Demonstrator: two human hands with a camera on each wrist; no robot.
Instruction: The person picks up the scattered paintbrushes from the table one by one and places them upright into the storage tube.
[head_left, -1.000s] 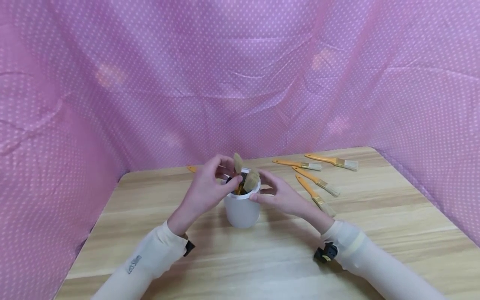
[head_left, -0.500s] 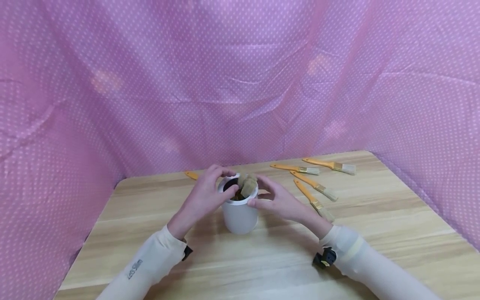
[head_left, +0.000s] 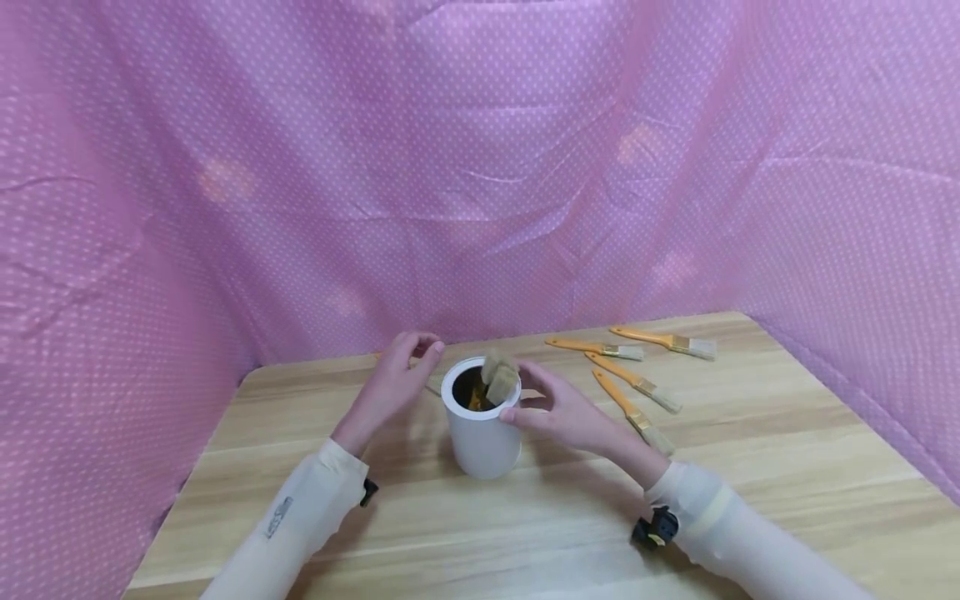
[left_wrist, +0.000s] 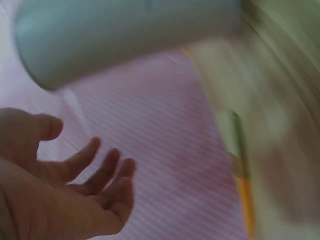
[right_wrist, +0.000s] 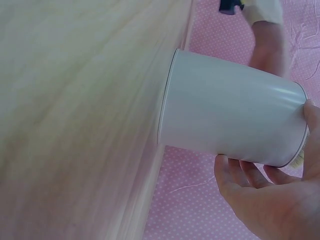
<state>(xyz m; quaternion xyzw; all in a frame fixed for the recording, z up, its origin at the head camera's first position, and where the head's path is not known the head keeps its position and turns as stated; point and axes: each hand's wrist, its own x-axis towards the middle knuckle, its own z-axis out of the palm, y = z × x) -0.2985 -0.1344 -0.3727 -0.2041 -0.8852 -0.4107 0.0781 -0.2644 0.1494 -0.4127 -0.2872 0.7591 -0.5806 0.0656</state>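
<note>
A white cylindrical container [head_left: 483,446] stands upright on the table in the head view. Brush bristles [head_left: 501,385] poke up over its right rim, with orange handles down inside. Fingers of my right hand [head_left: 566,408] curl round the container's right side, the thumb at the rim; the right wrist view also has this hand [right_wrist: 272,200] against the wall. To the left of the container, my left hand [head_left: 393,379] is in the air, apart from it. In the left wrist view the left hand [left_wrist: 75,185] holds nothing, its fingers loosely bent. Behind it lies a paintbrush [left_wrist: 245,195], mostly hidden in the head view.
Several orange-handled paintbrushes [head_left: 637,382] lie on the wooden table [head_left: 555,533] to the right of the container, beyond the right hand. A pink dotted curtain [head_left: 480,183] hangs behind the table and at both sides.
The left hand has lowered a brush into the container and let it go, then moved left off the rim toward the brush behind. The right hand keeps its place on the container.
</note>
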